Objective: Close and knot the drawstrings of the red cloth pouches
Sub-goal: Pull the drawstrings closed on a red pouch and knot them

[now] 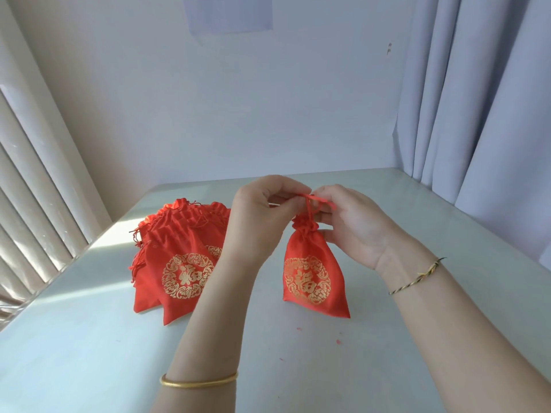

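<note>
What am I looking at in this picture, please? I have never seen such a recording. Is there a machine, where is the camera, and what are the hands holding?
There is no machine here. A person works with two bare hands, and the single camera sits on the person's head, looking forward and down. The left hand and the right hand both pinch the red drawstring above one red pouch, whose neck is already gathered shut. To the left, a pile of similar red pouches with gold print lies on the pale table. A gold bangle is on the left wrist, a braided cord on the right.
</note>
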